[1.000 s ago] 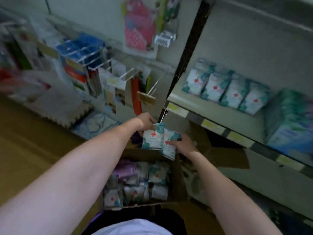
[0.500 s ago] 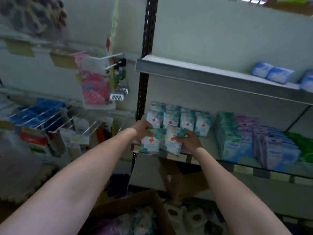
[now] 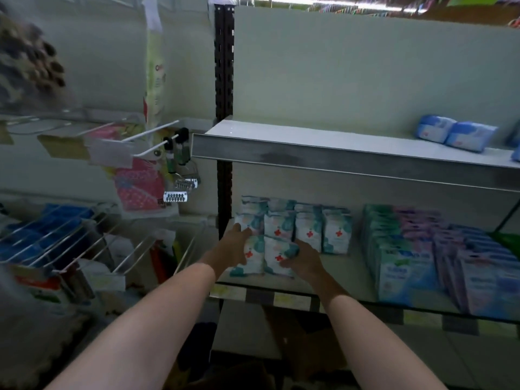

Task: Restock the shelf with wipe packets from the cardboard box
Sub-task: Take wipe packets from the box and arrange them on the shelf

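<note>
1. While two packets [image 3: 263,256] stand upright side by side at the shelf [image 3: 346,273] front, they are clamped between the left hand [image 3: 232,249] and right hand [image 3: 302,258].
2. Just behind, the stocked row [image 3: 295,225] is met; a straight push back is judged next.

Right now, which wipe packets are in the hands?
The two front packets: left hand grips one, right hand the other. They lie at the shelf front; the rest stand untouched behind.

Both arms fwd, left hand [image 3: 232,250] & right hand [image 3: 305,258] gripping w/ curled fingers.
</note>
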### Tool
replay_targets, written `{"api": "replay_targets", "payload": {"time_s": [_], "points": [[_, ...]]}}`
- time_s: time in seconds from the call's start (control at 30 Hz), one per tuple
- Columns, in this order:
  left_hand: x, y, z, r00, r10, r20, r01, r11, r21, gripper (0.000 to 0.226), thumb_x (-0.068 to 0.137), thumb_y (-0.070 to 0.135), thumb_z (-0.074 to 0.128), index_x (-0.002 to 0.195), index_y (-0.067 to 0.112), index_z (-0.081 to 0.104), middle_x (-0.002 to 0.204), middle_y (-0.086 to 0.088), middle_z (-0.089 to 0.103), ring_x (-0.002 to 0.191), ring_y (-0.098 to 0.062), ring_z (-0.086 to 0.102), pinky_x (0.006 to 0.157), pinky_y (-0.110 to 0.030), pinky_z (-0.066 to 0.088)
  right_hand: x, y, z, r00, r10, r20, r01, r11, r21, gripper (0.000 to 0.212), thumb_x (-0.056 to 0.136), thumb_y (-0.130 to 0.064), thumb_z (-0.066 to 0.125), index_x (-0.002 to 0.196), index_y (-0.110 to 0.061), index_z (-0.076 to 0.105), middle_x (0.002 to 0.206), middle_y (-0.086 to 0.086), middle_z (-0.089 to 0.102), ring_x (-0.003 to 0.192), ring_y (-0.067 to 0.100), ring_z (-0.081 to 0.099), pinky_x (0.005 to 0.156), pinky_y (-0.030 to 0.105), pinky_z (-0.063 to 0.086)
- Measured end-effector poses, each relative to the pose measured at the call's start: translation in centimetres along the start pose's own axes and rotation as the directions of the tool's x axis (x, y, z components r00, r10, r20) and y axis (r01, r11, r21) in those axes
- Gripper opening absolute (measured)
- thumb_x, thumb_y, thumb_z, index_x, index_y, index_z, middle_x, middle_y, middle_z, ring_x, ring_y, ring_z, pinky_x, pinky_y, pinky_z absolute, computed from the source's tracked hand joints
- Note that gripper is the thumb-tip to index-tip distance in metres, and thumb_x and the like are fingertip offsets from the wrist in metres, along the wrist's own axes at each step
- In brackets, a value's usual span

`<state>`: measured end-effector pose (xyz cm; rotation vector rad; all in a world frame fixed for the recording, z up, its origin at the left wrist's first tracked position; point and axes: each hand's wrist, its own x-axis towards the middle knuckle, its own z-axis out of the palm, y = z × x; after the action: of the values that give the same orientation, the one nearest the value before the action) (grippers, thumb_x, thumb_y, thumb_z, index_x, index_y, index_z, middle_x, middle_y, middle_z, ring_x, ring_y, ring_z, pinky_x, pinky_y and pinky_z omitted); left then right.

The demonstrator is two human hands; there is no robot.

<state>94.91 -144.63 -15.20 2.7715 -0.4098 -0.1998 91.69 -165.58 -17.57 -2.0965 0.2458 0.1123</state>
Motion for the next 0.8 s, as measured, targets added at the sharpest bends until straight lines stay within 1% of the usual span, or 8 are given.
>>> {"api": "replay_targets", "payload": {"time_s": [0.07, 0.13, 0.23, 0.33, 0.47, 0.63, 0.73, 0.8], "points": [[1.1, -0.2, 0.0, 0.999, -0.032, -0.017, 0.032, 0.999, 0.024, 0.088, 0.074, 0.012, 0.081, 0.147, 0.016, 0.032, 0.139, -0.011, 0.033, 0.125, -0.03, 0.044, 0.104, -0.036, 0.04, 1.0, 0.0, -0.1, 1.0, -0.025, -0.015, 0.024, 1.0, -0.02, 0.076, 0.074, -0.008, 0.084, 0.14, -0.008, 0.047, 0.137, 0.007, 0.055, 0.119, 0.021, 0.055, 0.085, 0.022, 0.044], [1.9, -0.2, 0.0, 0.997, -0.048, -0.056, 0.052, 0.995, 0.081, 0.087, 0.076, 0.015, 0.079, 0.148, 0.017, 0.029, 0.142, -0.011, 0.032, 0.127, -0.03, 0.043, 0.102, -0.039, 0.043, 2.1, 0.0, -0.1, 0.999, -0.046, -0.015, 0.046, 0.998, -0.043, 0.069, 0.074, -0.009, 0.083, 0.135, -0.008, 0.051, 0.129, 0.007, 0.06, 0.112, 0.019, 0.057, 0.08, 0.02, 0.042], [3.0, -0.4, 0.5, 0.994, -0.071, -0.078, 0.08, 0.99, 0.117, 0.085, 0.079, 0.016, 0.076, 0.148, 0.02, 0.027, 0.148, -0.012, 0.028, 0.132, -0.031, 0.039, 0.103, -0.043, 0.043, 3.7, 0.2, 0.2, 0.999, -0.045, -0.027, 0.044, 0.998, -0.037, 0.076, 0.073, -0.009, 0.085, 0.138, -0.004, 0.047, 0.13, 0.011, 0.06, 0.115, 0.025, 0.059, 0.089, 0.026, 0.048], [4.6, -0.1, -0.3, 0.991, -0.097, -0.087, 0.106, 0.989, 0.101, 0.084, 0.079, 0.013, 0.076, 0.147, 0.02, 0.027, 0.146, -0.013, 0.029, 0.128, -0.032, 0.044, 0.101, -0.043, 0.044, 5.4, -0.5, 0.2, 0.995, -0.093, -0.031, 0.09, 0.994, -0.068, 0.08, 0.074, -0.012, 0.084, 0.141, -0.002, 0.041, 0.135, 0.012, 0.056, 0.119, 0.029, 0.056, 0.099, 0.038, 0.049], [6.6, 0.1, -1.2, 0.992, -0.097, -0.075, 0.106, 0.985, 0.133, 0.082, 0.079, 0.007, 0.074, 0.146, 0.018, 0.028, 0.141, -0.013, 0.031, 0.119, -0.032, 0.05, 0.097, -0.04, 0.048, 7.3, -0.6, 0.7, 0.987, -0.134, -0.088, 0.122, 0.984, -0.134, 0.067, 0.076, -0.013, 0.081, 0.133, -0.002, 0.046, 0.127, 0.017, 0.055, 0.112, 0.031, 0.057, 0.093, 0.035, 0.05], [7.9, 0.4, -0.7, 0.978, -0.142, -0.153, 0.161, 0.98, 0.118, 0.078, 0.082, -0.002, 0.067, 0.146, 0.019, 0.028, 0.141, -0.013, 0.029, 0.117, -0.033, 0.05, 0.097, -0.04, 0.049, 8.4, -0.4, 1.0, 0.982, -0.163, -0.094, 0.138, 0.964, -0.226, 0.071, 0.084, -0.018, 0.074, 0.141, 0.0, 0.034, 0.135, 0.02, 0.041, 0.113, 0.034, 0.053, 0.09, 0.032, 0.046], [7.7, 0.6, -0.3, 0.961, -0.174, -0.216, 0.189, 0.981, 0.047, 0.076, 0.081, -0.002, 0.067, 0.143, 0.018, 0.028, 0.14, -0.012, 0.027, 0.116, -0.032, 0.048, 0.096, -0.039, 0.048, 8.6, -0.2, 1.2, 0.978, -0.157, -0.134, 0.129, 0.972, -0.198, 0.081, 0.082, -0.013, 0.076, 0.145, -0.003, 0.025, 0.143, 0.021, 0.033, 0.117, 0.036, 0.052, 0.093, 0.035, 0.048], [7.1, 0.8, 0.0, 0.949, -0.186, -0.255, 0.198, 0.98, 0.02, 0.076, 0.081, -0.001, 0.067, 0.142, 0.018, 0.026, 0.141, -0.012, 0.025, 0.115, -0.03, 0.048, 0.095, -0.038, 0.048, 8.5, 0.0, 1.2, 0.975, -0.151, -0.165, 0.123, 0.978, -0.169, 0.085, 0.081, -0.011, 0.077, 0.145, -0.004, 0.023, 0.15, 0.021, 0.024, 0.122, 0.036, 0.049, 0.095, 0.035, 0.048]]}}
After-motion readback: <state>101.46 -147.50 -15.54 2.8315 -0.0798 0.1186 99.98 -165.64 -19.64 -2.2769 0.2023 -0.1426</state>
